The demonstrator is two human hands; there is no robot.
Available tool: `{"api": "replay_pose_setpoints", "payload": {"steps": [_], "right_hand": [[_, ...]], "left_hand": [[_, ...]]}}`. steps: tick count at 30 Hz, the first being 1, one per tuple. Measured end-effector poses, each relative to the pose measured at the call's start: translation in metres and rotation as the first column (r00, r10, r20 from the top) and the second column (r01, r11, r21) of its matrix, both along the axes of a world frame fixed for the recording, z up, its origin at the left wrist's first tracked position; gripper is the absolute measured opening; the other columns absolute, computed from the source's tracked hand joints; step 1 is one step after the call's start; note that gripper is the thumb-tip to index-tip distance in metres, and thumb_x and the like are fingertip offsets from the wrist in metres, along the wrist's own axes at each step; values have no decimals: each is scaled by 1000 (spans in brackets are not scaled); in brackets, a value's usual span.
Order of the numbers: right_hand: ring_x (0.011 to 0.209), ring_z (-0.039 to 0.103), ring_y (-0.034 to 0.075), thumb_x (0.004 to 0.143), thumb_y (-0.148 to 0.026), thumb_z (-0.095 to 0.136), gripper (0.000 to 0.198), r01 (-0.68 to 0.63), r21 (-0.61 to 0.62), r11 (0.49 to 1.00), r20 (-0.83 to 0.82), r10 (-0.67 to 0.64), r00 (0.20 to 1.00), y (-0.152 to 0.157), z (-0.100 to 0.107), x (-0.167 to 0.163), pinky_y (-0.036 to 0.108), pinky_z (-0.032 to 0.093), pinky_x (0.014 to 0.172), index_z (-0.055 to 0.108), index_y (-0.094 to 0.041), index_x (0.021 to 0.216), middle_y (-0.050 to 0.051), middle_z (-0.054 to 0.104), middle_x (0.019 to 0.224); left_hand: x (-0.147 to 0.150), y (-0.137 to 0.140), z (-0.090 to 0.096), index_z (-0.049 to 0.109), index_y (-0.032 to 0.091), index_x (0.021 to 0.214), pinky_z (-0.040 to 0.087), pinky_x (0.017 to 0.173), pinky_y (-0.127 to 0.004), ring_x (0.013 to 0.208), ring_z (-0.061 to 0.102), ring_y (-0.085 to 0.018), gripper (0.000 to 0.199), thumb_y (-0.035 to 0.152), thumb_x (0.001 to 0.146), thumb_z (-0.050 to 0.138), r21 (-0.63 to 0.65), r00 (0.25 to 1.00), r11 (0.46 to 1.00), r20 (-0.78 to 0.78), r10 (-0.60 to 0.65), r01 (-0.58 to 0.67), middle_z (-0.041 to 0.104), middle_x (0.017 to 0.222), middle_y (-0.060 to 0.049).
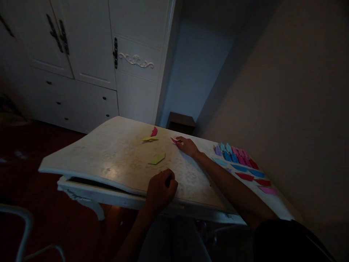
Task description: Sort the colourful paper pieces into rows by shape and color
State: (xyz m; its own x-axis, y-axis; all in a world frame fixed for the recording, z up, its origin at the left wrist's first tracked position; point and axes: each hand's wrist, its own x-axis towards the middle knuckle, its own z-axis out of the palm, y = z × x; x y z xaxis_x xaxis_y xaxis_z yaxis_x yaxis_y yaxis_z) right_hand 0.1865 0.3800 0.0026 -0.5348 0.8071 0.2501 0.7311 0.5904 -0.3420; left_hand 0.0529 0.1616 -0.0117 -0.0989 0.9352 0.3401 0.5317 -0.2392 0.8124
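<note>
My right hand (188,146) reaches across the table and pinches a pink folded-paper boat (174,141) between thumb and fingers. To its left stands another pink paper boat (154,131), with a yellow paper boat (150,139) just in front. Nearer to me lies a flat yellow-green folded paper (157,159). My left hand (161,189) rests at the front edge of the table, curled into a loose fist. Nothing shows between its fingers, and it is apart from the papers.
On the right of the white table (109,145) sit rows of blue, pink and purple paper boats (241,155). Flat folded papers (245,177) lie in front of them. A white wardrobe (136,87) and a brown box (181,122) stand beyond; a wall is at right.
</note>
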Motion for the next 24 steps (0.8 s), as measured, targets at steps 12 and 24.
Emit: {"api": "replay_pose_setpoints", "payload": {"steps": [12, 24], "right_hand": [[38, 41, 4, 75, -30, 58, 30, -80, -495, 865, -381, -134, 915, -21, 19, 45, 16, 35, 34, 67, -14, 99, -3, 60, 62], [72, 61, 14, 80, -19, 53, 24, -69, -235, 970, -140, 37, 989, -92, 57, 142, 25, 46, 66, 70, -17, 96, 4, 70, 84]], "left_hand": [[-2, 0, 5, 49, 19, 65, 33, 60, -26, 59, 49, -14, 13, 25, 74, 41, -7, 999, 1000, 49, 10, -10, 52, 61, 2], [-1, 0, 10, 51, 19, 65, 36, 56, -23, 55, 47, -12, 19, 31, 74, 42, -15, 997, 997, 23, 78, -77, 51, 58, 3]]}}
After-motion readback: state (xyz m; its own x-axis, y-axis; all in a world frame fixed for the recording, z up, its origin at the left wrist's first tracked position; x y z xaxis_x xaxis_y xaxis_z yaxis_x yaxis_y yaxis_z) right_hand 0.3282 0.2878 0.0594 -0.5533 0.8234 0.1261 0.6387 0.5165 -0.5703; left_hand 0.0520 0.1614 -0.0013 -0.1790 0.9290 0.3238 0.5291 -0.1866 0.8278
